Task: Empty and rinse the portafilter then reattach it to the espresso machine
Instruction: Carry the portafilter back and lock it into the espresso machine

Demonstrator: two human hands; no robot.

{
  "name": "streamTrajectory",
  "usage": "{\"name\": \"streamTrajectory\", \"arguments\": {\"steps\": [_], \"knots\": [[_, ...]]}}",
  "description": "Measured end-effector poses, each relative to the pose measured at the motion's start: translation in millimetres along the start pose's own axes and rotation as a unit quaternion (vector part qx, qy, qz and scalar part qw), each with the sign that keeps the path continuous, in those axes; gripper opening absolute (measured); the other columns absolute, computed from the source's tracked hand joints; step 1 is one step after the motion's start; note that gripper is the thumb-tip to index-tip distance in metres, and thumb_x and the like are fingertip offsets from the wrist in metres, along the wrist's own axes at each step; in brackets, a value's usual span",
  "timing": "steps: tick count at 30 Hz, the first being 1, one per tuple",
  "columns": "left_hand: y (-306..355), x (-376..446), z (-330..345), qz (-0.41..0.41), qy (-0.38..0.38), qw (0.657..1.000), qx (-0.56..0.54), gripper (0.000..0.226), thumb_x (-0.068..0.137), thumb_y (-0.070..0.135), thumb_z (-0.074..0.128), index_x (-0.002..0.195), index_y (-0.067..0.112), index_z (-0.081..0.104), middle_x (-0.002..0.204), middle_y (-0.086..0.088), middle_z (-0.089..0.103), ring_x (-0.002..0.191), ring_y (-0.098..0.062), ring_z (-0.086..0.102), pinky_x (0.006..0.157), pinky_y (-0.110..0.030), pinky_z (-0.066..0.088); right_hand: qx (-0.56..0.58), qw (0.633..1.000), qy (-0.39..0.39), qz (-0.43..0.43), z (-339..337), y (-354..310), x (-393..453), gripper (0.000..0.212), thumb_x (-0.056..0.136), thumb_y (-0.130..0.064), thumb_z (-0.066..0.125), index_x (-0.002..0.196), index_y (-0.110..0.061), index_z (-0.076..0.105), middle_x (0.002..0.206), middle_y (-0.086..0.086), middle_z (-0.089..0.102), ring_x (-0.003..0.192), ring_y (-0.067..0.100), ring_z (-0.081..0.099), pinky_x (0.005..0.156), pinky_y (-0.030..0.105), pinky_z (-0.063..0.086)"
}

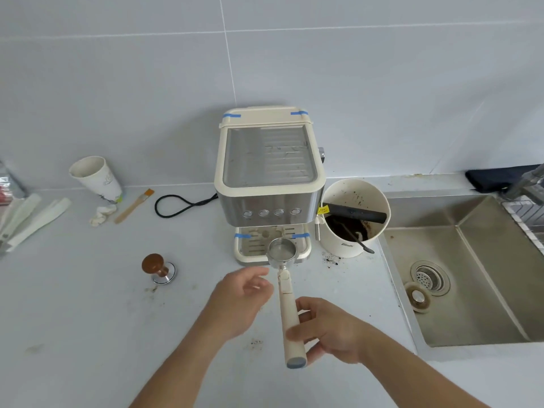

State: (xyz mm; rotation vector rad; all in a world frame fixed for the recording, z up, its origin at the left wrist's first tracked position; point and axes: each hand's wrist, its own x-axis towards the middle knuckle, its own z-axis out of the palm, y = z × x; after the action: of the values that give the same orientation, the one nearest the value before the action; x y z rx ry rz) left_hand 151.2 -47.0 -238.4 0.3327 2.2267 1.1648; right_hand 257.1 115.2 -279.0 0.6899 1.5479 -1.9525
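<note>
Cream handle: the portafilter (287, 293) has its long axis running near to far, with the steel basket at the far end.
Basket: looks empty, just in front of the drip tray of the espresso machine (269, 184).
Right hand (326, 328): fingers wrapped around the near end of the handle.
Left hand (237, 301): fingers loose, grasping nothing, just left of the handle.
Key relation: the group head is hidden under the machine front, beyond and above the basket; the right hand probably carries the move forward.
Sink (471, 290): well apart, to the right.
</note>
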Motion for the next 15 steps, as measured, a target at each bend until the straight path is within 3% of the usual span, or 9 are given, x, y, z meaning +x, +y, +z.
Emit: {"name": "streamTrajectory", "arguments": {"steps": [3, 7, 11, 13, 15], "knots": [[23, -2, -33, 0.109, 0.057, 0.991, 0.059, 0.024, 0.087, 0.024, 0.067, 0.102, 0.042, 0.063, 0.091, 0.013, 0.071, 0.081, 0.007, 0.062, 0.067, -0.004, 0.042, -0.003, 1.000, -0.002, 0.000, 1, -7, 11, 0.035, 0.080, -0.001, 0.072, 0.113, 0.000, 0.059, 0.096, 0.013, 0.065, 0.078, 0.026, 0.070, 0.066, 0.040, 0.058], [64, 5, -67, 0.246, 0.152, 0.950, 0.117, 0.018, 0.088, 0.025, 0.066, 0.103, 0.032, 0.073, 0.086, 0.017, 0.071, 0.086, 0.005, 0.061, 0.072, -0.003, 0.042, -0.003, 1.000, 0.003, -0.005, 0, -17, 23, 0.028, 0.082, -0.001, 0.071, 0.107, -0.004, 0.060, 0.102, 0.016, 0.065, 0.080, 0.025, 0.070, 0.064, 0.036, 0.057], [96, 37, -83, 0.344, 0.183, 0.904, 0.174, 0.024, 0.091, 0.031, 0.058, 0.107, 0.024, 0.074, 0.097, 0.013, 0.072, 0.094, 0.000, 0.062, 0.080, -0.003, 0.042, -0.007, 1.000, 0.012, -0.014, -1, -29, 32, 0.030, 0.080, -0.002, 0.072, 0.107, -0.005, 0.059, 0.108, 0.018, 0.066, 0.081, 0.024, 0.069, 0.064, 0.036, 0.057], [108, 56, -85, 0.381, 0.178, 0.884, 0.203, 0.024, 0.093, 0.027, 0.056, 0.104, 0.018, 0.075, 0.101, 0.007, 0.074, 0.096, -0.005, 0.064, 0.085, -0.009, 0.044, 0.002, 1.000, 0.011, -0.019, -2, -34, 36, 0.033, 0.079, -0.003, 0.072, 0.109, -0.005, 0.058, 0.105, 0.015, 0.066, 0.079, 0.021, 0.070, 0.063, 0.035, 0.057], [116, 75, -84, 0.396, 0.161, 0.874, 0.230, 0.026, 0.097, 0.025, 0.052, 0.105, 0.015, 0.074, 0.106, 0.003, 0.074, 0.103, -0.014, 0.066, 0.092, -0.026, 0.048, 0.011, 1.000, 0.008, -0.026, -3, -38, 40, 0.037, 0.079, -0.003, 0.072, 0.114, -0.006, 0.058, 0.105, 0.013, 0.066, 0.080, 0.020, 0.070, 0.064, 0.036, 0.057]]}}
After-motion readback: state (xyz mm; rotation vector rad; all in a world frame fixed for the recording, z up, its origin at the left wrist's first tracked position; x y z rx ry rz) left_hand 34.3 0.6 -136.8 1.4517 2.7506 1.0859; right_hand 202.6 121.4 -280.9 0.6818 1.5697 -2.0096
